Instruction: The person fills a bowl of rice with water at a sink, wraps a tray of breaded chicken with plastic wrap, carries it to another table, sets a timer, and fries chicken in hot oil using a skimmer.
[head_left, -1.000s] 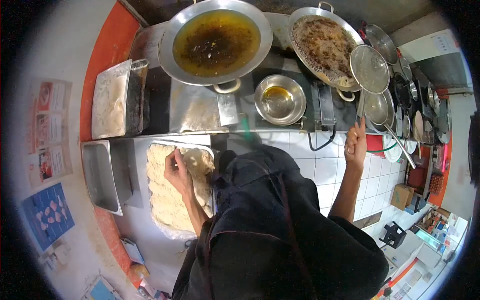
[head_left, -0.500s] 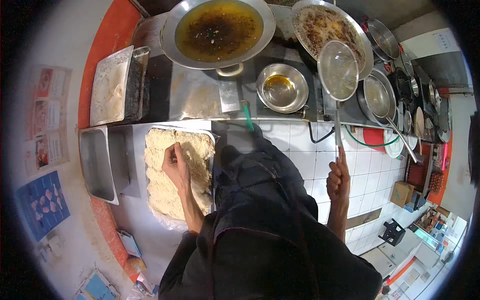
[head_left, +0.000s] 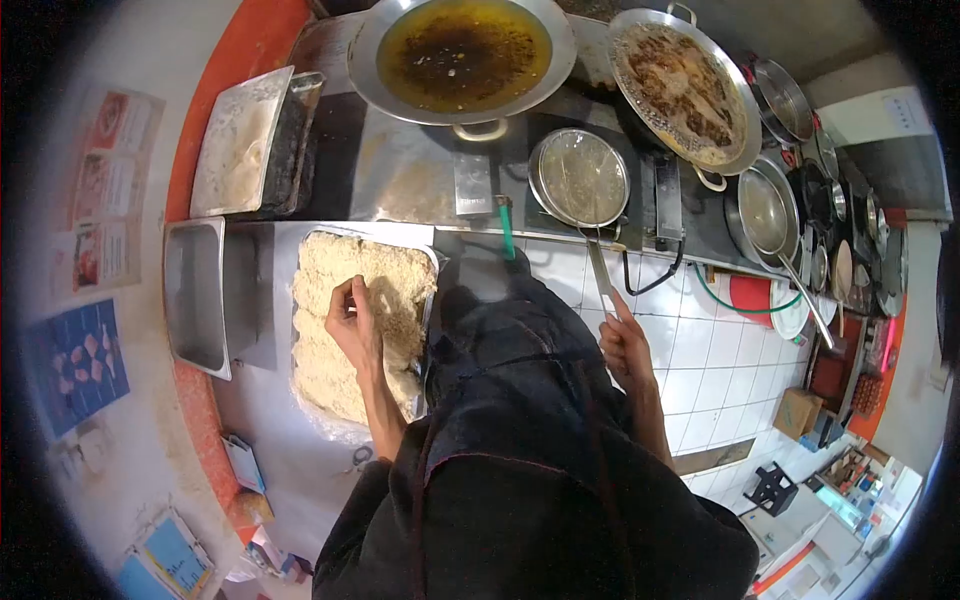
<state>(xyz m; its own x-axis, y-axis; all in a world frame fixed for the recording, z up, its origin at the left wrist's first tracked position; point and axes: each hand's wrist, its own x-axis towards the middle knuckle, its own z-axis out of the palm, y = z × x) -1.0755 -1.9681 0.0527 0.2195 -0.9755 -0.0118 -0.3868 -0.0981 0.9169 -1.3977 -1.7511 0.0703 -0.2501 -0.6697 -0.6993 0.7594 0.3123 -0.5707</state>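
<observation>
My right hand grips the long handle of a round mesh strainer. The strainer's mesh sits over a small steel bowl on the stove's front edge and covers most of it. My left hand is above a tray of pale, crumb-coated food, thumb and fingers pinched together. Whether anything is in that pinch cannot be made out. In the right-hand wok, brown pieces fry in bubbling oil. The left-hand wok holds dark yellow oil with blackish bits.
An empty deep steel pan lies left of the crumb tray. Behind it stands a floury metal container. At the right, a second strainer rests in a pot. A green hose hangs off the stove front.
The strainer has come left and down, from beside the right-hand wok to over the small bowl. My left hand stays pinched above the crumb tray. The view has shifted slightly.
</observation>
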